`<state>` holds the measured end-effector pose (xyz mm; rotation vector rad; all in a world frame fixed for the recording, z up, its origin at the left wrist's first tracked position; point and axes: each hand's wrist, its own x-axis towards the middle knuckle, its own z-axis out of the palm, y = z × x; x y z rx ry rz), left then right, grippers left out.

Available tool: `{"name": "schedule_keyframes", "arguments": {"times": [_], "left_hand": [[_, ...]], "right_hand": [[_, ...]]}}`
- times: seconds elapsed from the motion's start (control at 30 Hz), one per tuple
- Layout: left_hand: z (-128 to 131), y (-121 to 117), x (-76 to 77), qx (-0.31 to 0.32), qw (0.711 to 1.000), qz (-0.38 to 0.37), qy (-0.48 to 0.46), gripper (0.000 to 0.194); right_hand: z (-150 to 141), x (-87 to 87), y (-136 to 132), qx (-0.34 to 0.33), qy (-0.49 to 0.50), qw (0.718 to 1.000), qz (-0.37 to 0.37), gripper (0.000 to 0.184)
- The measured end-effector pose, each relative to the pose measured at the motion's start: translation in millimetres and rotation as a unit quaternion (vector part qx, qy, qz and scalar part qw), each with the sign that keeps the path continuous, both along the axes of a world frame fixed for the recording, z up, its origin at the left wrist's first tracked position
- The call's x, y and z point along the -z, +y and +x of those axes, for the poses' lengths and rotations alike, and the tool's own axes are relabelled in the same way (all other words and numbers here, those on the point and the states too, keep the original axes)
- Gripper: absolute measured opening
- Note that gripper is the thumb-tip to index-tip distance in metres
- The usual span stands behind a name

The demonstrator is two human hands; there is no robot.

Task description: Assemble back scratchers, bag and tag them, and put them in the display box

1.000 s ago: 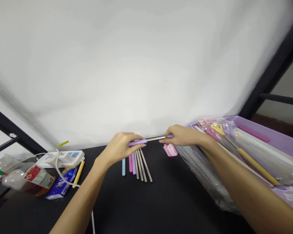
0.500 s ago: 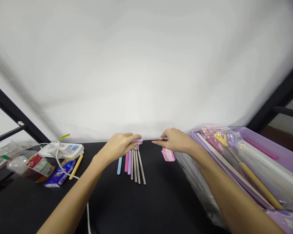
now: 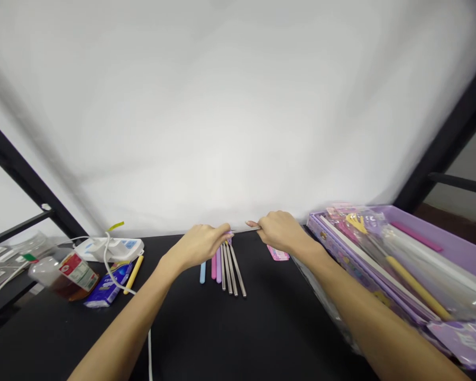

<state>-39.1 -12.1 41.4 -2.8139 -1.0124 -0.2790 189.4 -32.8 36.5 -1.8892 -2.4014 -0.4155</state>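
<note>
My left hand (image 3: 198,246) and my right hand (image 3: 280,232) hold a thin metal straw (image 3: 245,230) level between them at the far edge of the black table (image 3: 257,328). A little purple shows at the left hand's fingertips. Below that hand lies a row of metal straws (image 3: 232,270), next to a blue straw (image 3: 202,272), a pink straw (image 3: 213,266) and a purple straw (image 3: 218,267). Under my right wrist sits a small pink card (image 3: 278,253).
A purple tray (image 3: 420,233) holding clear-wrapped straws and pink packets stands at the right. On the left are a white power strip (image 3: 111,250), a white cable (image 3: 110,272), a bottle (image 3: 65,276), a blue packet (image 3: 109,286) and a yellow straw (image 3: 134,274).
The purple sleeve on the straw has gone from view into my hands, and the bare metal between them is shorter. The view has tilted and shifted, and the tray sits lower.
</note>
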Motion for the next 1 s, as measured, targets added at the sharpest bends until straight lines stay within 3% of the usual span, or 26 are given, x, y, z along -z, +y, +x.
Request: {"name": "schedule_keyframes", "arguments": {"times": [0.23, 0.47, 0.53, 0.67, 0.8, 1.0], "left_hand": [[7, -2, -11.8, 0.034, 0.991, -0.108, -0.077, 0.041], [18, -8, -13.7, 0.07, 0.946, -0.272, -0.162, 0.041], [18, -9, -14.1, 0.067, 0.94, -0.289, -0.168, 0.042], [14, -9, -17.0, 0.049, 0.964, -0.212, -0.151, 0.045], [9, -3, -10.0, 0.057, 0.991, -0.054, -0.105, 0.035], [11, 0, 8.6, 0.086, 0.975, 0.199, -0.05, 0.031]], "right_hand": [[-2, -9.7, -6, 0.001, -0.018, 0.999, 0.033, 0.061], [1, -19.4, -13, -0.023, -0.022, 0.996, 0.079, 0.056], [3, -21.4, -14, -0.034, -0.009, 0.996, 0.088, 0.054], [9, -23.5, -12, -0.023, 0.017, 0.998, 0.062, 0.039], [14, -24.9, -12, -0.018, 0.019, 0.999, 0.037, 0.03], [18, -20.4, -15, -0.037, 0.061, 0.995, -0.066, 0.044]]}}
